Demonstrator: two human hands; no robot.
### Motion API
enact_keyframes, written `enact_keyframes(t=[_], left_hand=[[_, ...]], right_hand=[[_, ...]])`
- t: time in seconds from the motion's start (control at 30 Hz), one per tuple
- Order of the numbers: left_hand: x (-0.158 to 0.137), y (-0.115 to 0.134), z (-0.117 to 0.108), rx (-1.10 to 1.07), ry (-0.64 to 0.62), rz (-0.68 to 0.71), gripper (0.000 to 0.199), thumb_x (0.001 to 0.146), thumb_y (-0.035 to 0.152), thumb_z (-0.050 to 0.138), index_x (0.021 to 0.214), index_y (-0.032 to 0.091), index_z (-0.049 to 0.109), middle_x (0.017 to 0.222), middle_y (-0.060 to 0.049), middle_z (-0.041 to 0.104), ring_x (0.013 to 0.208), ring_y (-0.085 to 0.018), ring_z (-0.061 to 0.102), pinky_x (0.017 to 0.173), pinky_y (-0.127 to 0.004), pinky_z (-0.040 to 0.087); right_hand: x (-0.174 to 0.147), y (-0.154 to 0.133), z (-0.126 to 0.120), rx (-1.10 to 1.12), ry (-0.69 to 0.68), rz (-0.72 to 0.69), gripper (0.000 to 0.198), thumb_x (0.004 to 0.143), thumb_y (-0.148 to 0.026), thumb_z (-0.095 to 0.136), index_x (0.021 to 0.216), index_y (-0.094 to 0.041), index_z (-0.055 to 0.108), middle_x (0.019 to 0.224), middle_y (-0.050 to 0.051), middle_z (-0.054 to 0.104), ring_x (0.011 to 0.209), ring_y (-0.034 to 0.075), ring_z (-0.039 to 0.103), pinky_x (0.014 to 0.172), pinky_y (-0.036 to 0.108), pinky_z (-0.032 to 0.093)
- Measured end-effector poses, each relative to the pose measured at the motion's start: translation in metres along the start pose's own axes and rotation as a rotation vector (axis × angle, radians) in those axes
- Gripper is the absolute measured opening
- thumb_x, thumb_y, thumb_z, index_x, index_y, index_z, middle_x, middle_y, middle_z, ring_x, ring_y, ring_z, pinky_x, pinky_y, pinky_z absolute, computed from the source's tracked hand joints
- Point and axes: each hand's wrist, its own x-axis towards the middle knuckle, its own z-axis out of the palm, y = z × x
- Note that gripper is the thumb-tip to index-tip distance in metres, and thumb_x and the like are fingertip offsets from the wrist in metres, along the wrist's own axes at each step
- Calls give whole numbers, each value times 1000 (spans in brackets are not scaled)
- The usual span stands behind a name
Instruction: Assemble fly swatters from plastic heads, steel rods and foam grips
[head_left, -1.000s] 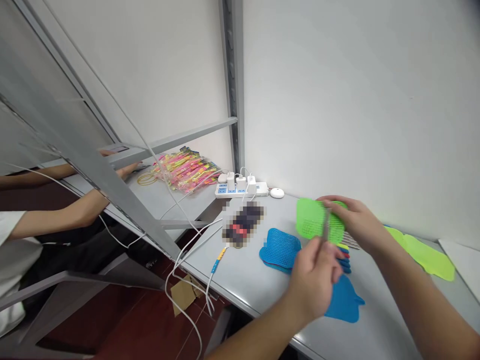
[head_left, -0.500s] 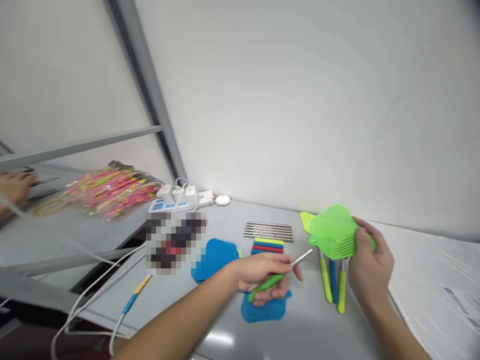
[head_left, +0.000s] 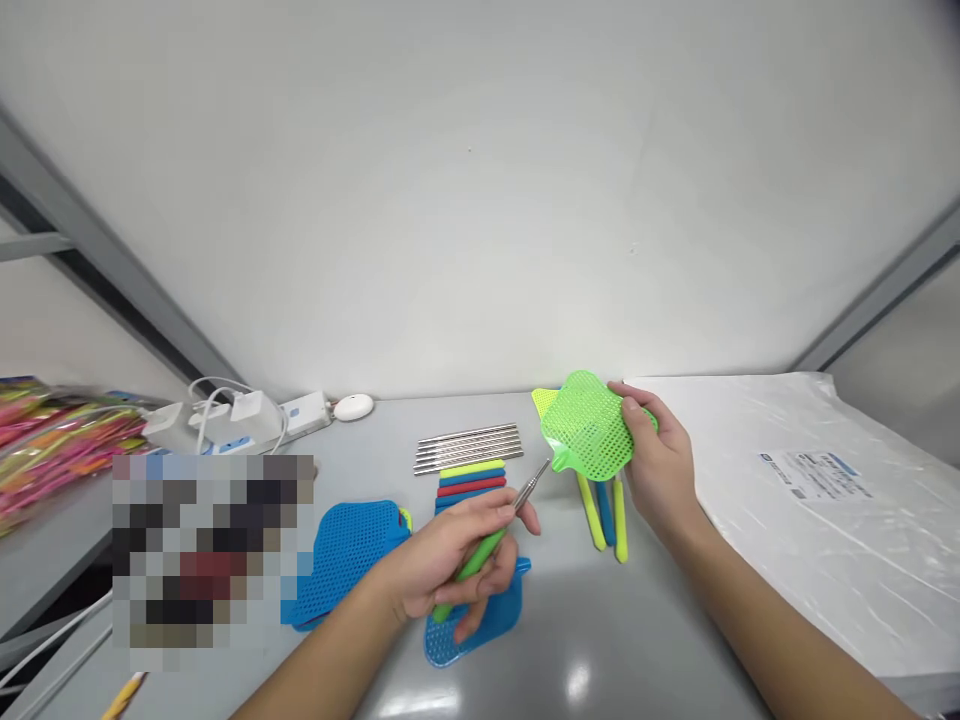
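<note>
My left hand (head_left: 469, 560) is closed around a fly swatter handle (head_left: 480, 558), a green grip with a thin metal rod that slants up to the right. In my right hand (head_left: 660, 450), a bright green mesh swatter head (head_left: 589, 425) is pinched by its right edge. Its narrow neck points down-left, right by the rod's tip; whether they touch I cannot tell. Partly hidden under my left hand lies a blue swatter head (head_left: 487, 625). Swatters with yellow-green and blue grips (head_left: 604, 515) lie behind the green head.
Blue swatter heads (head_left: 349, 550) are stacked on the left. Metal rods with coloured grips (head_left: 469, 447) lie in a row at the back. A power strip (head_left: 304, 415) and a white round device (head_left: 353, 407) sit near the wall. A white wrapped package (head_left: 795, 540) covers the right side.
The view has swung to the right, so things appear further left. The rod's tip has come closer to the green head's neck. Both hands keep their holds.
</note>
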Motion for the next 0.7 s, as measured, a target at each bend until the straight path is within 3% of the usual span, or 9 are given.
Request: enact_keyframes(t=[0.43,0.7], left_hand=[[4,0,0,-85,-84,-77,22,97,36,42,103,21,56,51,6,54,24,-1,18,30,-15,35],[6,-2,-3,-95,-83,-89,24,97,39,40,105,23,56,57,5,57,24,-1,22,32,-20,43]], right_hand=[[5,6,5,291,-74,216,37,88,-50,54,113,-24,60,115,8,65,96,24,64,76,37,52],[6,7,5,126,-100,137,40,90,-53,47,116,-24,57,115,8,66,99,24,63,79,37,51]])
